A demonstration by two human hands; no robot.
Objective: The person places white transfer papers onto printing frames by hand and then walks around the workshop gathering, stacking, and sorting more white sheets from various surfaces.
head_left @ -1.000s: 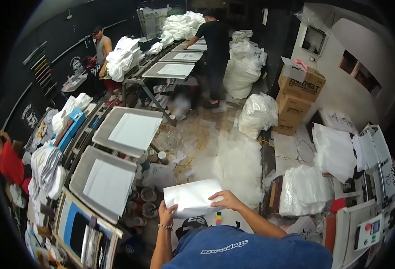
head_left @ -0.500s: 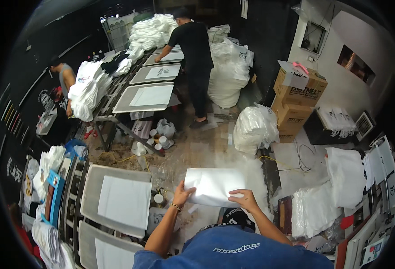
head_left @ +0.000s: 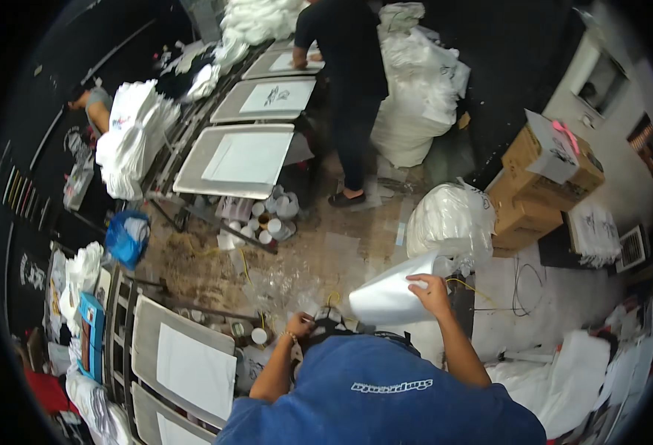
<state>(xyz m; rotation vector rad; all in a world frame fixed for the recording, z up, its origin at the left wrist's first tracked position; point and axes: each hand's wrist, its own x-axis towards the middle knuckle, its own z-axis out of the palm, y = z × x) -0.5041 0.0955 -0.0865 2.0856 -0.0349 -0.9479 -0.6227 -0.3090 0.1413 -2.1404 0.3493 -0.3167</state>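
My right hand (head_left: 432,294) grips the right edge of a glossy white sheet (head_left: 389,295), thumb and fingers pinched on it. The sheet bows and hangs tilted in front of me, its left end unsupported. My left hand (head_left: 300,324), with a beaded bracelet at the wrist, is apart from the sheet, low and close to my body. Its fingers are loosely bent and nothing shows between them. Beyond my left forearm, a grey printing board (head_left: 147,326) carries a flat white sheet (head_left: 195,356); a similar board (head_left: 143,415) lies nearer.
A co-worker (head_left: 343,67) in black leans over a row of boards (head_left: 186,178) at the back; another person (head_left: 97,107) bends at the far left. Tubs (head_left: 267,237) stand under the rack. Cartons (head_left: 526,222), a plastic-wrapped white bundle (head_left: 445,222) and bagged white cloth (head_left: 534,386) are on the right.
My left hand has let go of the sheet and moved down beside my body. The right hand has carried the sheet rightward and upward, and it now tilts. The view has shifted.
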